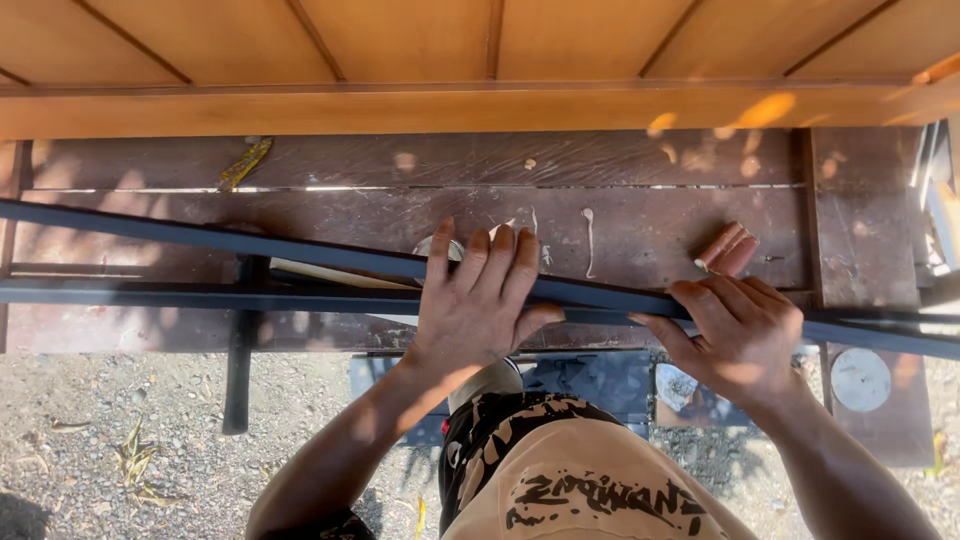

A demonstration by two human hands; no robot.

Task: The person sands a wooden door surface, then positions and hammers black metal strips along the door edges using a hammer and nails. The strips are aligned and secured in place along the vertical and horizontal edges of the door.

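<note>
Workbench [620,215]: bar [200,240] under hands (both) [480,305]

outdoors, hard sun, dappled leaf shadows | bench [640,225]: dark brown boards, scuffed, glue streaks | behind it: orange wooden panel [420,45] with ribs | ground [110,430]: gravel, dry leaves | round grey disc [860,379] lower right

outdoor workshop | worn workbench [620,230] | metal bars [200,240] | gravel ground [120,430]
</note>
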